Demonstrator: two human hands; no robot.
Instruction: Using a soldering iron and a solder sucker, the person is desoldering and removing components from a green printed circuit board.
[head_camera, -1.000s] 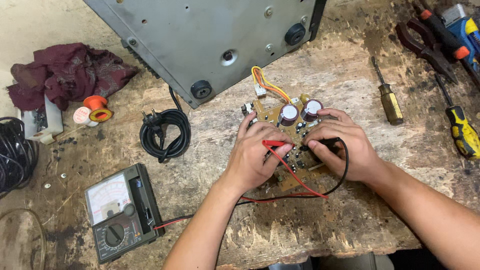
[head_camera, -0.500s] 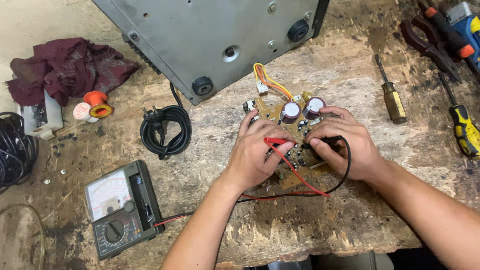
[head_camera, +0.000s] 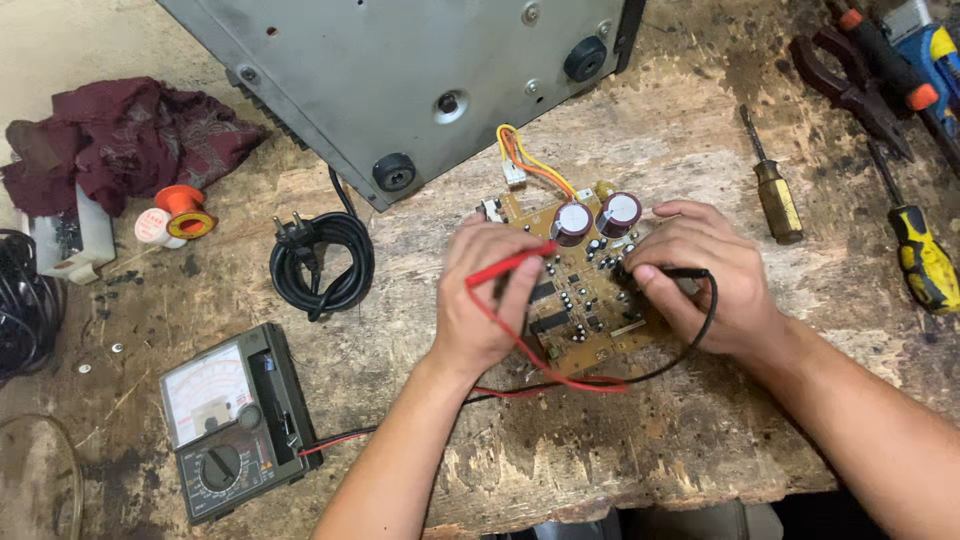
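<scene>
A tan circuit board (head_camera: 585, 300) with two dark round capacitors (head_camera: 596, 217) lies on the worn wooden bench. My left hand (head_camera: 490, 295) grips a red test probe (head_camera: 512, 263) and holds its tip on the board near the capacitors. My right hand (head_camera: 705, 270) pinches a black test probe (head_camera: 665, 272) against the board's right side. Red and black leads (head_camera: 560, 378) run from the probes to an analogue multimeter (head_camera: 232, 418) at the lower left. Yellow and orange wires (head_camera: 530, 162) leave the board's top edge.
A grey metal chassis (head_camera: 400, 70) stands at the back with a coiled black power cord (head_camera: 322, 262) beside it. Screwdrivers (head_camera: 775, 195) and pliers (head_camera: 850, 85) lie at the right. A maroon rag (head_camera: 120, 140), solder spools (head_camera: 175, 215) and a black cable bundle (head_camera: 20, 305) sit at the left.
Both hands stay on the board. The red probe has shifted slightly up towards the capacitors, and the view has moved a little.
</scene>
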